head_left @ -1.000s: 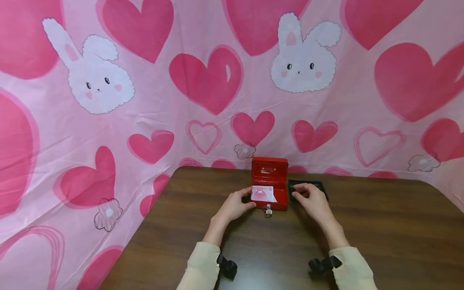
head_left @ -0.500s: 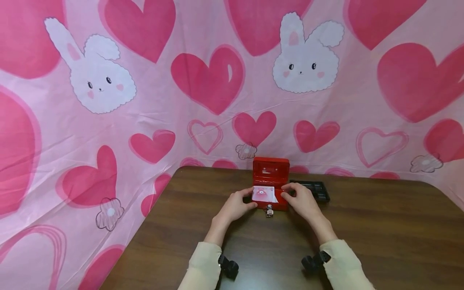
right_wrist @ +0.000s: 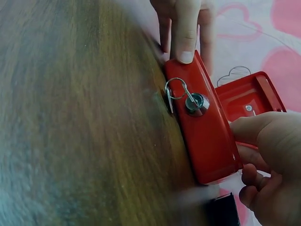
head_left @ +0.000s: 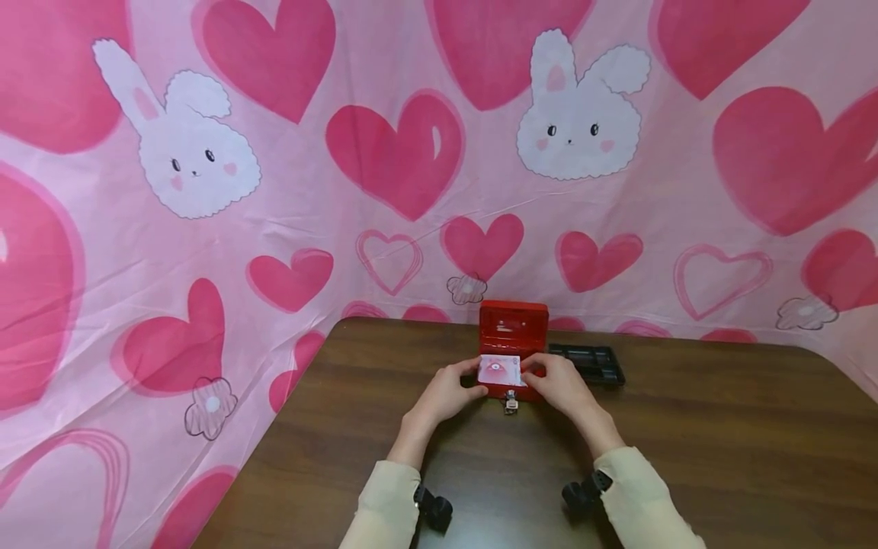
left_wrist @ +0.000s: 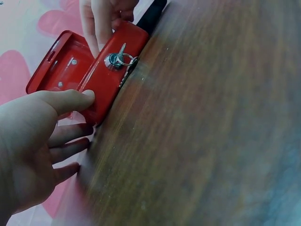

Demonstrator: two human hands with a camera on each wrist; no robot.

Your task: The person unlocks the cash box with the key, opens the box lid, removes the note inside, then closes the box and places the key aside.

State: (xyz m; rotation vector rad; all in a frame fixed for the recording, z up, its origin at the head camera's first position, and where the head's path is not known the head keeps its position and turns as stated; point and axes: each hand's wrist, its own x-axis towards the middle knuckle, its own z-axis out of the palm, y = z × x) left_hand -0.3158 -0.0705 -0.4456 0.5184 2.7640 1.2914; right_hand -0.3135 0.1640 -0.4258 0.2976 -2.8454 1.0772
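I have one red cash box [head_left: 513,358] at the far middle of the worktop [head_left: 686,450], its lid standing open. My left hand [head_left: 446,393] grips its left end, thumb on the front edge; my right hand [head_left: 559,383] grips the right end the same way. One pink-and-white banknote [head_left: 499,370] lies across the opening between my thumbs. One key [right_wrist: 188,96] on a ring sits in the front lock. One black tray [head_left: 590,361] lies just right of the box.

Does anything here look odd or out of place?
Not much. A key sits in the lock of the open red cash box, and its black tray lies on the table beside it.
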